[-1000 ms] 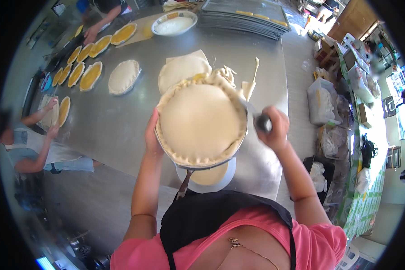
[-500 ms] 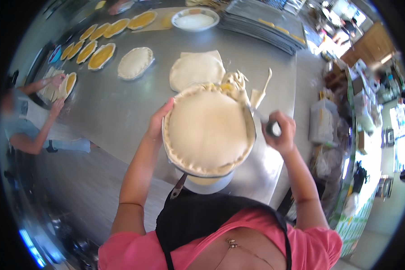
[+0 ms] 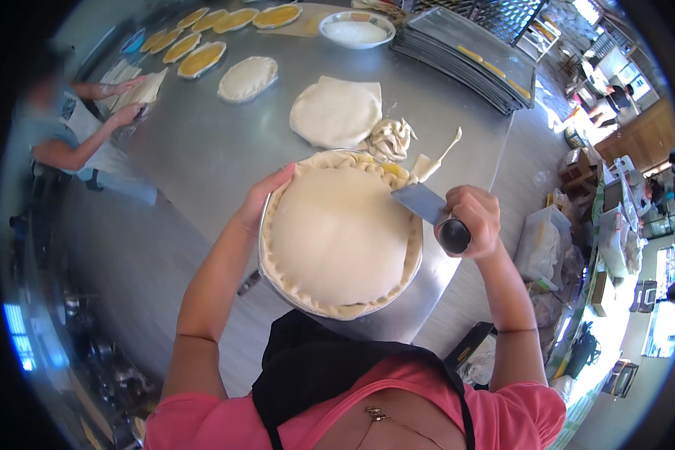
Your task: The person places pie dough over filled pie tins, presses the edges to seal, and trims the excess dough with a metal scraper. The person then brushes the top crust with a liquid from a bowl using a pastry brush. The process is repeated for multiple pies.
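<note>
My left hand [image 3: 266, 191] grips the left rim of a large pie [image 3: 341, 236] with a smooth pale dough top and crimped edge. The pie is held up in its round metal pan, near my apron. Yellow filling shows at its far right rim. My right hand [image 3: 474, 220] is closed round the dark handle of a broad-bladed metal knife [image 3: 420, 201]; the blade lies over the pie's right edge. Just beyond the rim are a heap of dough trimmings [image 3: 391, 140] and a thin dough strip [image 3: 448, 154]. A dough-covered pie [image 3: 336, 112] sits behind them.
On the metal table [image 3: 202, 142] stand another covered pie [image 3: 248, 79], several yellow-filled pies [image 3: 202, 60], a white bowl [image 3: 358, 31] of white powder and stacked trays [image 3: 465, 64]. At the left a person's hands [image 3: 124, 97] hold a dough sheet [image 3: 148, 90].
The pie and knife have tilted, so the blade now shows broadly over the right rim. The co-worker has lifted a dough sheet. My view has shifted slightly.
</note>
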The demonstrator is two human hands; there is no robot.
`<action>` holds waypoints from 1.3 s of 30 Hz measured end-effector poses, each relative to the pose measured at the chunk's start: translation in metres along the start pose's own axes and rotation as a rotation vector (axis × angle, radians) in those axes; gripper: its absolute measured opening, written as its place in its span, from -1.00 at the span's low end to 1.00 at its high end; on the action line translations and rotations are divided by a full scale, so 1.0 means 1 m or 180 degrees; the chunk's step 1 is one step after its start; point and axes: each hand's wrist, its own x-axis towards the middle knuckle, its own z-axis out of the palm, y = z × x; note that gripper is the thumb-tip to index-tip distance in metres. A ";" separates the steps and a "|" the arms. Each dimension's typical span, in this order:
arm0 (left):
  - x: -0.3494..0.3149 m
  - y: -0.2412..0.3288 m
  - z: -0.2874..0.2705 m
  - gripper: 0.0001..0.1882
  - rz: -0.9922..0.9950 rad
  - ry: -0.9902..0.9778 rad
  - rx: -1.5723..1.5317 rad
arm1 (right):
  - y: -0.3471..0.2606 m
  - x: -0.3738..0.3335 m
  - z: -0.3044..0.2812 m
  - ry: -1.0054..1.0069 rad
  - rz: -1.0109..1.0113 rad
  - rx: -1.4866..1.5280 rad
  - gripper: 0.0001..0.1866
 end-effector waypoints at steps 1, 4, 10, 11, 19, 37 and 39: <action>-0.007 -0.009 0.008 -0.49 -0.0068 0.0050 -0.0055 | 0.002 -0.006 -0.003 0.0098 0.0211 -0.0059 -0.66; -0.019 -0.033 0.027 -0.49 0.0075 0.0063 -0.0133 | 0.015 -0.019 -0.012 0.0157 0.0366 0.0105 -0.69; -0.038 -0.075 0.050 -0.48 0.0086 0.0125 -0.0349 | 0.017 -0.041 -0.023 -0.0237 0.0442 0.0108 -0.67; -0.038 -0.077 0.051 -0.48 0.0155 0.0226 -0.0385 | 0.018 -0.043 -0.024 -0.0103 0.0273 0.0253 -0.66; -0.062 -0.070 0.068 -0.46 0.0510 0.0408 -0.0506 | 0.008 -0.037 -0.027 0.0918 0.1170 0.0336 -0.64; 0.010 -0.004 0.003 -0.50 -0.0428 -0.0310 -0.0127 | 0.023 -0.026 0.032 0.0854 0.2701 -0.0753 -0.66; 0.024 0.000 -0.003 -0.51 -0.0461 -0.0387 0.0046 | 0.014 -0.036 0.036 0.0626 0.2754 -0.1414 -0.67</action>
